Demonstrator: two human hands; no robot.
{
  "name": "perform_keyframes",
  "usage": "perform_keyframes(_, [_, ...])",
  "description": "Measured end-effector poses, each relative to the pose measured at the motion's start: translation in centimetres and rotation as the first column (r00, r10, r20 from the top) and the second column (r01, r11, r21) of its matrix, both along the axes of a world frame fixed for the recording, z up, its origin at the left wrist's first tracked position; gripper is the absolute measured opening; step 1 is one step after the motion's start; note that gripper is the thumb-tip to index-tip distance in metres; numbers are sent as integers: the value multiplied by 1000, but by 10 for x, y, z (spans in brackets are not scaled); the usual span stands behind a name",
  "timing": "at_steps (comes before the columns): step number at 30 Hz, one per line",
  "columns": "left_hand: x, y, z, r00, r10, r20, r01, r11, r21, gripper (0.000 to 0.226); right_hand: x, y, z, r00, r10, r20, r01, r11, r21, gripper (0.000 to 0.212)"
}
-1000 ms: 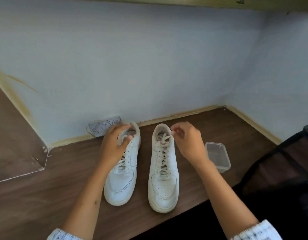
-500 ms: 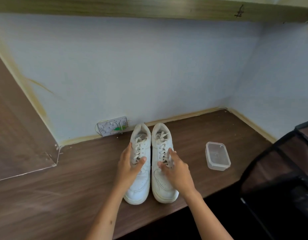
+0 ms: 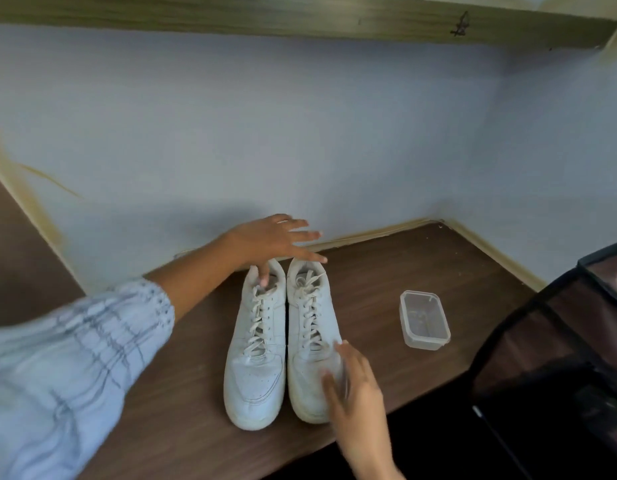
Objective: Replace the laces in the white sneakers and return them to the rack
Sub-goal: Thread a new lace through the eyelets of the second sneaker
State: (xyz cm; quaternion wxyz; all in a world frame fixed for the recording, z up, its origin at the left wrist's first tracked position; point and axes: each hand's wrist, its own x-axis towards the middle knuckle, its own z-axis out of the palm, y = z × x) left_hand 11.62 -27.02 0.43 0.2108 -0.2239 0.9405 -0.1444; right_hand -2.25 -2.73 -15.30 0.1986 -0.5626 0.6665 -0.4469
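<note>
Fingers (image 3: 307, 235) of the left hand (image 3: 265, 240) spread loose over both heels, right hand (image 3: 352, 386) flat on one toe, so the laced sneakers (image 3: 282, 341) on the worktop (image 3: 386, 271) could slip if lifted ungripped.

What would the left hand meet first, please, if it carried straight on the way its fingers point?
Probably nothing close: the left hand points rightward above the heels of the white sneakers, alongside the wall. Beyond it only bare shelf shows, though depth is unclear.
</note>
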Motion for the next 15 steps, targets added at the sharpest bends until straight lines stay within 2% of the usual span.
perform_keyframes(2, [-25, -7, 6, 962, -116, 246, 134, 989, -59, 142, 15, 6, -9, 991, -41, -124, 31, 997, -76, 49])
perform_keyframes(3, [-36, -7, 4, 938, -163, 305, 184, 982, -41, 151, 24, 9, -12, 977, -27, -211, 11, 997, -77, 55])
perform_keyframes(5, [-54, -4, -5, 882, -274, 384, 284, 958, 33, 160, 44, 13, -13, 922, 41, -384, -35, 999, 22, 67])
perform_keyframes(7, [-64, -2, -18, 823, -345, 452, 343, 935, 91, 162, 62, 12, -6, 873, 65, -482, -14, 994, 110, 72])
perform_keyframes(9, [-65, -4, -25, 818, -336, 467, 327, 939, 102, 155, 74, 8, -2, 843, 60, -535, 37, 985, 169, 78])
perform_keyframes(11, [-61, -8, -27, 855, -310, 415, 295, 950, 102, 145, 79, 2, -2, 819, 34, -573, 81, 981, 175, 80])
perform_keyframes(15, [-45, -14, -30, 916, -212, 341, 179, 976, 125, 133, 72, -4, 2, 795, 36, -606, 79, 984, 162, 74])
